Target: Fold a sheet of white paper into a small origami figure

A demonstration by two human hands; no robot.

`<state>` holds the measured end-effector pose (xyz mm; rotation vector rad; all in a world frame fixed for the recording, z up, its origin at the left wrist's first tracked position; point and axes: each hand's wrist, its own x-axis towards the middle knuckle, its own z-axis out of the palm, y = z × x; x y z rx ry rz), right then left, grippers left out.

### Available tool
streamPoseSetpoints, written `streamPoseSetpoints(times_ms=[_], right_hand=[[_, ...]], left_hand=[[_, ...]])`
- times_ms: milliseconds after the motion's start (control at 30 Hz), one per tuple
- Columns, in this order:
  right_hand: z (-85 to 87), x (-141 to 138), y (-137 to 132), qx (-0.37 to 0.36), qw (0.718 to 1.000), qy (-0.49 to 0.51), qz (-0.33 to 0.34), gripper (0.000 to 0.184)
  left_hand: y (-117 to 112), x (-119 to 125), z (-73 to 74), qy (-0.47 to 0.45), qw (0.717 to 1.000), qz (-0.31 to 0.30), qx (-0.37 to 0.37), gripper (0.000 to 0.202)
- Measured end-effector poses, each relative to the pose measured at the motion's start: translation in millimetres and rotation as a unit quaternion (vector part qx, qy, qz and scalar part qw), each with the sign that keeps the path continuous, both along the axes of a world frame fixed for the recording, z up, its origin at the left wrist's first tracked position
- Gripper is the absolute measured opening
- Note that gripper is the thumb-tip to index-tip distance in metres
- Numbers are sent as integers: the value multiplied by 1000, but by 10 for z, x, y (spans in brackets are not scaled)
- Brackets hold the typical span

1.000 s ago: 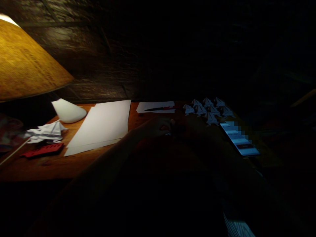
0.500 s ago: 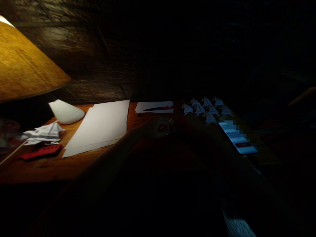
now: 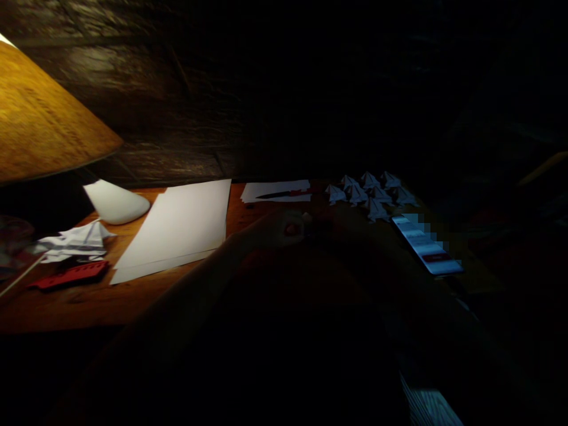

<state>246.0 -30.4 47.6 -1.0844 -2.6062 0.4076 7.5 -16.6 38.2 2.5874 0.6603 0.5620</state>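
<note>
My left hand [image 3: 286, 228] is closed, its fingers curled, over the dim middle of the table. Close against it is my right hand [image 3: 332, 228], so dark that its fingers hardly show. A small pale bit shows between the two hands; what it is I cannot make out. Just beyond them a knife [image 3: 284, 193] with a red handle lies on a small stack of paper [image 3: 270, 188]. Several folded paper figures [image 3: 377, 208] stand in a cluster behind my right hand.
Large white sheets [image 3: 177, 228] lie left of my hands. Farther left are a lamp with a yellow shade [image 3: 48, 118] and white base [image 3: 118, 202], crumpled paper [image 3: 77, 242] and a red comb-like object [image 3: 71, 276]. A lit phone [image 3: 421, 245] lies at the right.
The view has shifted very slightly. Both hands stay together in nearly the same place, and the pale bit between them shows a little less.
</note>
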Motion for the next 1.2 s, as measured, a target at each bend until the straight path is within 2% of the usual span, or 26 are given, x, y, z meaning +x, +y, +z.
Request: streamPoseSetpoints(times_ms=[267, 467, 633, 833, 933, 1200], right_hand=[[26, -14, -46, 15, 999, -11, -26, 17], [14, -19, -38, 12, 1000, 7, 5, 17], [5, -44, -27, 4, 1000, -12, -23, 17], [-33, -68, 9, -23, 1000, -5, -12, 18], [-41, -64, 13, -19, 1000, 4, -11, 18], [-98, -60, 64, -35, 999, 22, -6, 17]], left_hand=[[2, -4, -18, 5, 1000, -20, 1, 8], [-16, -7, 10, 0, 1000, -26, 14, 9], [6, 9, 6, 2, 999, -38, 12, 11], [18, -4, -21, 2, 1000, -3, -10, 8], [23, -34, -5, 8, 1000, 4, -9, 12], [19, -80, 76, 0, 999, -29, -26, 23]])
